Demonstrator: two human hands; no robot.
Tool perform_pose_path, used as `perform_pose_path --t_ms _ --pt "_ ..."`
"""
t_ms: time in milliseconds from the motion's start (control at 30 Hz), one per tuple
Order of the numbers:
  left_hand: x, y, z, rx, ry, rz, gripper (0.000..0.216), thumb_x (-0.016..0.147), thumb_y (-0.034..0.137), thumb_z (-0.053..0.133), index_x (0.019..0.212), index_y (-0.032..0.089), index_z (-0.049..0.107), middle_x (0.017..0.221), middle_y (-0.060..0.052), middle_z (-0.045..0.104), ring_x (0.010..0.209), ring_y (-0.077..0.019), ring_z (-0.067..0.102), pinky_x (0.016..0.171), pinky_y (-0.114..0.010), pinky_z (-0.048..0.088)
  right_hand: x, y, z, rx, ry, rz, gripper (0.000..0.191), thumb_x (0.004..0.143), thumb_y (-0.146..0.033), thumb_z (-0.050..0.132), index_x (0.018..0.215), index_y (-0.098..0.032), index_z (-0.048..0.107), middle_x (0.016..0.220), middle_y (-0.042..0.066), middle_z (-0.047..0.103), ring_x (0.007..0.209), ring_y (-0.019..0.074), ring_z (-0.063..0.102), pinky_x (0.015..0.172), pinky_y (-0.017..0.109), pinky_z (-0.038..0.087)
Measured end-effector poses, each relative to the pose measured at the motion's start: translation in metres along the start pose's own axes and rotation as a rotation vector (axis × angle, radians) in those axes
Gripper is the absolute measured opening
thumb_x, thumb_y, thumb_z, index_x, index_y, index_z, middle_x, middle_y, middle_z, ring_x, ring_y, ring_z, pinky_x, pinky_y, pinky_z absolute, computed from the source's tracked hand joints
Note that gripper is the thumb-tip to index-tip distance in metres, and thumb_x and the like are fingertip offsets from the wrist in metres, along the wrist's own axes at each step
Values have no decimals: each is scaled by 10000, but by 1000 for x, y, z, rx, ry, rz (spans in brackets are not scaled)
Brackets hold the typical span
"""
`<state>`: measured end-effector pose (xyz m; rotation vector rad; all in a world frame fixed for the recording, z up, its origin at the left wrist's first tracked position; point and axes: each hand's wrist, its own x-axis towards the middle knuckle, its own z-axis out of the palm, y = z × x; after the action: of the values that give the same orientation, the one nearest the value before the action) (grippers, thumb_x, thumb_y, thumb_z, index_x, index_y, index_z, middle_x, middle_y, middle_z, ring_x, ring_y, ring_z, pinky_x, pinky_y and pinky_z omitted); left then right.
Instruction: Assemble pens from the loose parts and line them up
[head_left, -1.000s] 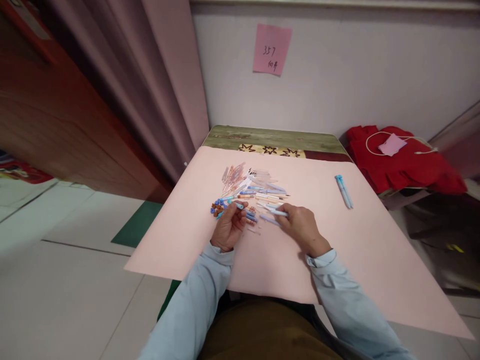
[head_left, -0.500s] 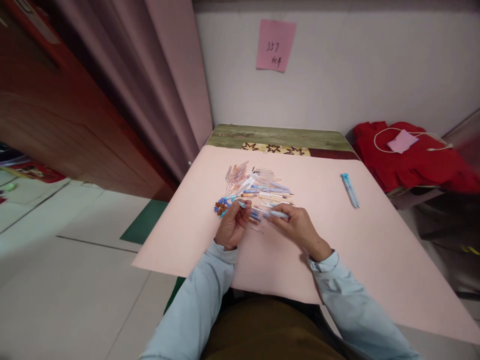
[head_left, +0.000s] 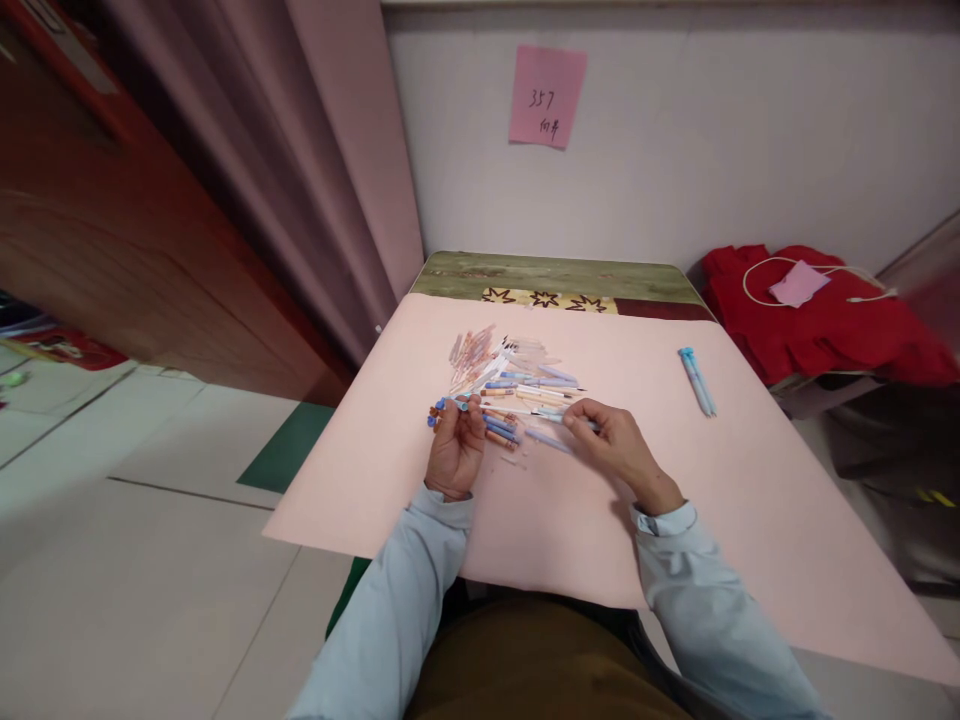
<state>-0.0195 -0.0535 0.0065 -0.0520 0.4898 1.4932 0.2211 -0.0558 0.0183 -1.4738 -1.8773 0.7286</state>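
While left hand [head_left: 456, 450] pinches a small blue pen part [head_left: 459, 404], right hand [head_left: 616, 442] grip is clamped on a pale pen barrel [head_left: 579, 422]. Probably light, stiff, slippery plastic; best held mid-barrel.

A slim light-blue plastic pen barrel [head_left: 551, 416] is held almost level just above the desk [head_left: 750, 480], at the near edge of a loose heap of blue, orange and clear plastic pen parts [head_left: 517, 380] mid-desk. A short light-blue pen piece [head_left: 459, 404] is pinched at the heap's left end.
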Motion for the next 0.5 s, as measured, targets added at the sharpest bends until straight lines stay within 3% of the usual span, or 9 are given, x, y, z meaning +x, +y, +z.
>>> perform_pose_path --t_ms 500 --pt "-4 -2 4 14 -16 -59 288 1049 230 360 986 120 618 841 -46 698 710 -53 699 657 -110 592 -1 -11 10 107 -24 -23 236 899 -416 560 856 -206 657 673 -18 597 579 121 469 561 234 353"
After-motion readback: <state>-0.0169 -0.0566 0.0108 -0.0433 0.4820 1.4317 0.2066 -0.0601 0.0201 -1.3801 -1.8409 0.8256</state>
